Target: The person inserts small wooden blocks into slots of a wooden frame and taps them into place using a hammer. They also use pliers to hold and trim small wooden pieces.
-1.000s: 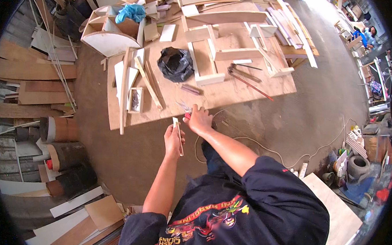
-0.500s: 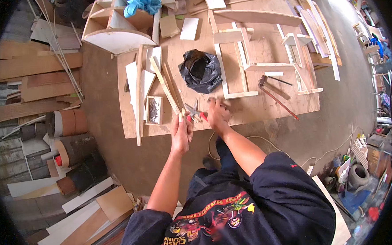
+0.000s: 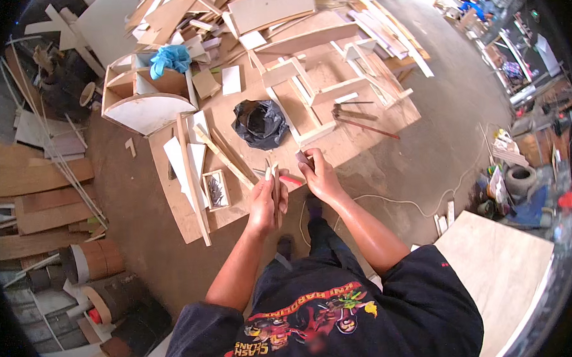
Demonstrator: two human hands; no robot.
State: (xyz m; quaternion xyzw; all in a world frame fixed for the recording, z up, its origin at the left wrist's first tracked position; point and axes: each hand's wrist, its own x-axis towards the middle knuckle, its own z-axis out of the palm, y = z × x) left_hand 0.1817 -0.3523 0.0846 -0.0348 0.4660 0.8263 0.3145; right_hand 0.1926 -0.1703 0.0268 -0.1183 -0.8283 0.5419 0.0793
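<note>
In front of me, my left hand [image 3: 262, 204] is closed around narrow wood strips [image 3: 276, 187], held upright with their ends poking above the fingers. My right hand [image 3: 323, 178] grips a small dark brown block [image 3: 305, 159] between thumb and fingers, just right of the strips and apart from them. Its exact kind is too small to make out. Between the hands, at the table's near edge, lies a red-handled cutting tool [image 3: 292, 181], partly hidden behind the left hand. Left of that hand, a small wooden box [image 3: 208, 190] holds nails.
A plywood table [image 3: 236, 215] carries a black plastic bag [image 3: 261, 141], a wooden frame [image 3: 316, 133], pincers [image 3: 336, 113] and long strips [image 3: 192, 177]. A curved shelf unit [image 3: 146, 108] stands at the left. A cable [image 3: 400, 201] crosses the floor; another person [image 3: 480, 3] is far right.
My right hand has come up off the table with the small brown block in its fingers. My left hand still holds the wood strips. The view has shifted, showing more of the far end.
</note>
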